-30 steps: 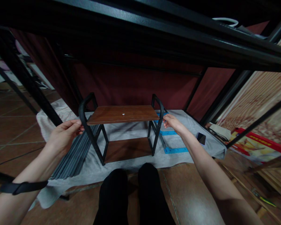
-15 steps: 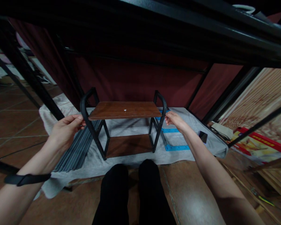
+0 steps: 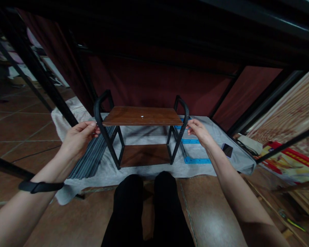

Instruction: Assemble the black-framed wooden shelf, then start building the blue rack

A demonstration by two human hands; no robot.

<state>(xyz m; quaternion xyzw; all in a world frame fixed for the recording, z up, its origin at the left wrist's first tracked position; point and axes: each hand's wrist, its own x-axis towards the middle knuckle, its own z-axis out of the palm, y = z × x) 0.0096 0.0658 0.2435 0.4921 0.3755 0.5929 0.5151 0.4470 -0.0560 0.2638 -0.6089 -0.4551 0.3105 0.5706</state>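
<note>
A small two-tier rack stands on a grey cloth [image 3: 221, 161] on the floor in front of me. It has a brown wooden top shelf [image 3: 142, 116], a lower brown shelf [image 3: 144, 155] and black metal side frames. My left hand [image 3: 78, 139] pinches the left side frame [image 3: 101, 118] near the top shelf's corner. My right hand [image 3: 199, 131] grips the right side frame [image 3: 183, 120] at the same height. A black band sits on my left wrist. My dark-trousered legs [image 3: 144, 209] stretch out toward the rack.
A bundle of grey metal rods [image 3: 90, 157] lies on the cloth left of the rack. Blue strips [image 3: 195, 160] and a dark phone [image 3: 227, 150] lie to its right. A large black metal frame [image 3: 41, 79] spans overhead and both sides. Wooden panels and a red box [image 3: 293, 161] are at right.
The view has shifted, so the rack and both hands sit slightly higher and further right. Both hands keep their hold on the side frames.
</note>
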